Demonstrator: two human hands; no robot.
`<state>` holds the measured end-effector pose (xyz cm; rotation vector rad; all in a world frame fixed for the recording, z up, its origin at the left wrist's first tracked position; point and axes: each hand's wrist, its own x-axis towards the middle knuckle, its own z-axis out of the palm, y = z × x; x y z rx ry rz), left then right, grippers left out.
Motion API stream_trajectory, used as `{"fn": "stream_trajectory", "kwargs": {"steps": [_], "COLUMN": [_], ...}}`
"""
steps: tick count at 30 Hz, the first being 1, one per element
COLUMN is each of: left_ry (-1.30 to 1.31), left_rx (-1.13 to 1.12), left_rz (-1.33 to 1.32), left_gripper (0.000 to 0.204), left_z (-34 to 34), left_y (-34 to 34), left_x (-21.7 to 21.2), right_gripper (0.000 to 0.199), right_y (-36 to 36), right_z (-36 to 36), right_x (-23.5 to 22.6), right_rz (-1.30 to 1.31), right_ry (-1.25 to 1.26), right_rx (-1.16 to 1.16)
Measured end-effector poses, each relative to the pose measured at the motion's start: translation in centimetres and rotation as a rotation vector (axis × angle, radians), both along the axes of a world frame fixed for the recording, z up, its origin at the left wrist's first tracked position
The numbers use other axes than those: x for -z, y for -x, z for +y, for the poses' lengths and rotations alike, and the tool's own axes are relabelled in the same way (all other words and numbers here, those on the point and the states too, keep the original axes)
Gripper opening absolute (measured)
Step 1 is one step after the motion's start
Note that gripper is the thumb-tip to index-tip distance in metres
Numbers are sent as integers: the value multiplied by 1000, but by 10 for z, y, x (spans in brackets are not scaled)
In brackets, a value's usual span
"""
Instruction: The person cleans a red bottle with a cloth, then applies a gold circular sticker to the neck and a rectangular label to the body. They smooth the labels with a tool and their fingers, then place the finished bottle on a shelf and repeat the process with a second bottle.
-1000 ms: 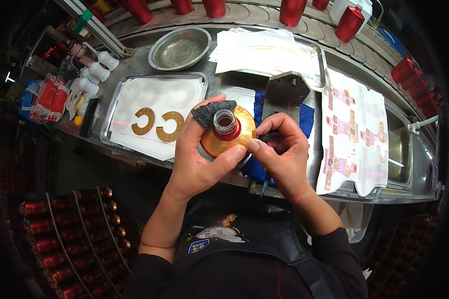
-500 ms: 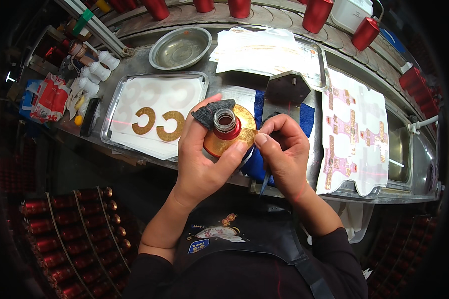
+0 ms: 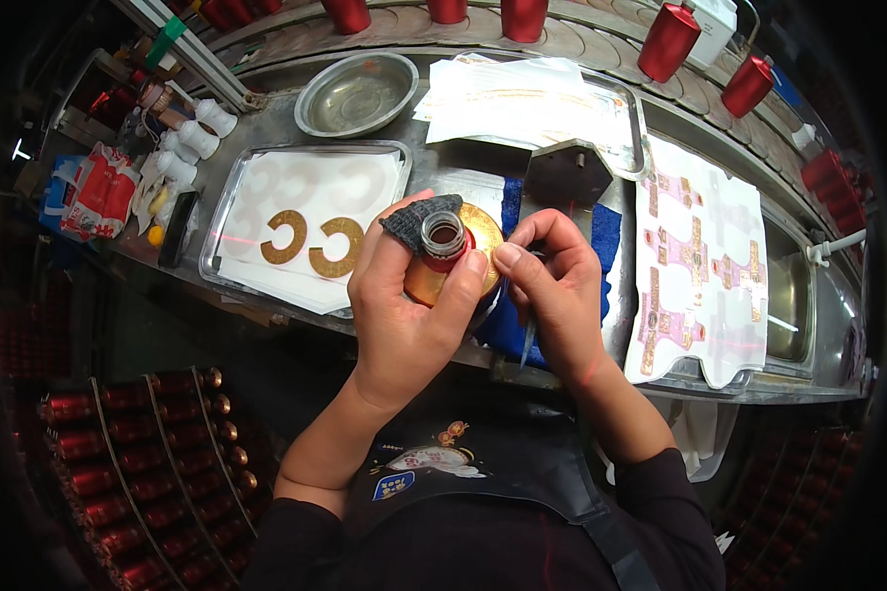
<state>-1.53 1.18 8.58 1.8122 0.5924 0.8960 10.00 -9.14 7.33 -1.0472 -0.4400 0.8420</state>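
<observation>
My left grip (image 3: 404, 320) clasps the bottle (image 3: 445, 249) by the worktop (image 3: 266, 126); my right grip (image 3: 562, 286) meets the gold collar's (image 3: 481, 223) rim, pinching or not I cannot tell. Uneven thumb pressure could crease it.

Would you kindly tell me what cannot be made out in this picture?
Head view, held bottle: its lower body is hidden by its gold shoulder and the left hand.
Head view, right hand: its thumb and fingertips hide whether they pinch anything.
Head view, red bottles at the back: the picture's upper edge cuts off several tops.
</observation>
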Motion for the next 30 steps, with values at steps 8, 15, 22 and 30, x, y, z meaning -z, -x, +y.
{"fn": "stream_trajectory", "kwargs": {"steps": [8,15,22,30], "left_ry": [123,129,198,209], "left_rx": [104,147,151,150], "left_rz": [-16,-4,-56,-29], "left_gripper": [48,51,54,53], "left_z": [4,5,4,3], "left_y": [8,10,8,8], "left_x": [5,7,7,3], "right_gripper": [23,23,17,18], "right_y": [-6,-6,-3,-8], "right_z": [0,6,6,-3], "right_x": [-12,-1,-9,11], "right_rz": [-8,-39,-188,-38], "right_ry": [60,-17,114,37], "right_rx": [-69,-14,-1,-27]}}
